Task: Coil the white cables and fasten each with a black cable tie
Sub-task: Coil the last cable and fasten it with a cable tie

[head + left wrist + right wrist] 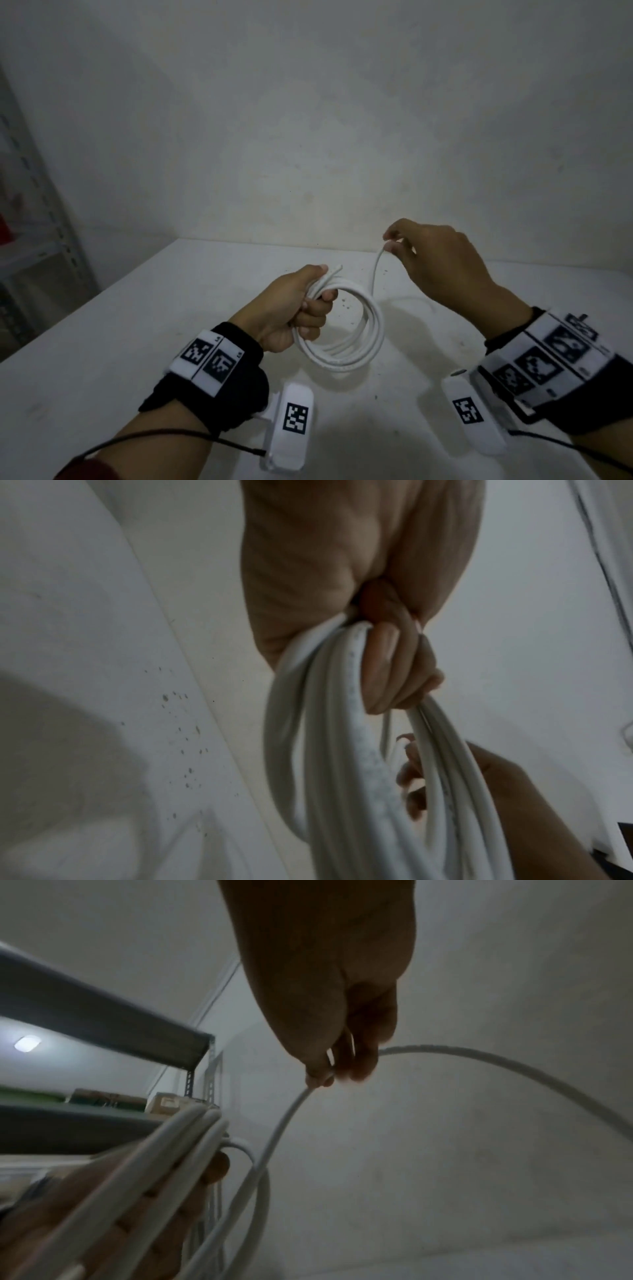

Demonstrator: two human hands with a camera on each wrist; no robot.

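A white cable (356,346) hangs in several round loops above the white table (102,342). My left hand (301,305) grips the top of the coil, fingers curled round the bundled strands (335,696). A short cable end pokes out past the thumb. My right hand (428,260), raised to the right of the coil, pinches the loose strand (376,270) between thumb and fingertips (325,1074). From the pinch the strand runs down to the coil, and another stretch (514,1066) arcs away to the right. No black cable tie is in view.
A metal shelf rack (37,219) stands at the left against the wall, with boxes (164,1102) on one shelf. The table meets a plain wall (342,137) at the back. Dark specks dot the tabletop near the coil.
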